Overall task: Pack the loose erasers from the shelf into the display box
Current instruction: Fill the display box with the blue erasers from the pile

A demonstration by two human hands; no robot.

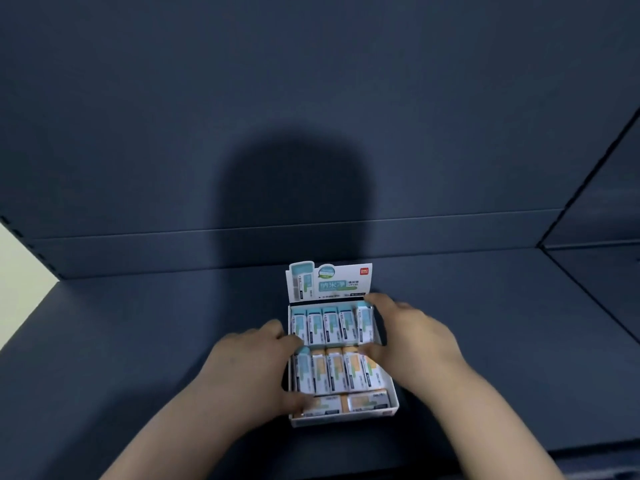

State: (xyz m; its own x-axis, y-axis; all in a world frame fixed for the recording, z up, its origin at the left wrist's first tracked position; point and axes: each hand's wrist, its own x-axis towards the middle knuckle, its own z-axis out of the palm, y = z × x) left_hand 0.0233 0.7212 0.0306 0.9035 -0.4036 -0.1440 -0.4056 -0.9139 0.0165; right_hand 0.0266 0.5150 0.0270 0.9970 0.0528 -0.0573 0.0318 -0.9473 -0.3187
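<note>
A white display box (pixel 394 403) with an upright printed lid flap (pixel 329 280) stands on the dark blue shelf. Inside lie rows of wrapped erasers: teal ones (pixel 330 323) at the back, orange ones (pixel 341 370) in the middle, two lying sideways at the front (pixel 369 400). My left hand (pixel 249 368) grips the box's left wall, thumb near the front corner, fingers over a teal eraser (pixel 304 372) in the middle row. My right hand (pixel 412 337) pinches the rightmost eraser (pixel 365 323) of the back row between thumb and fingers.
The dark blue shelf board (pixel 138 358) stretches to both sides of the box. Its back panel (pixel 311 116) rises behind, and a side panel (pixel 595 289) closes the right. A pale wall (pixel 20 261) shows at the left edge.
</note>
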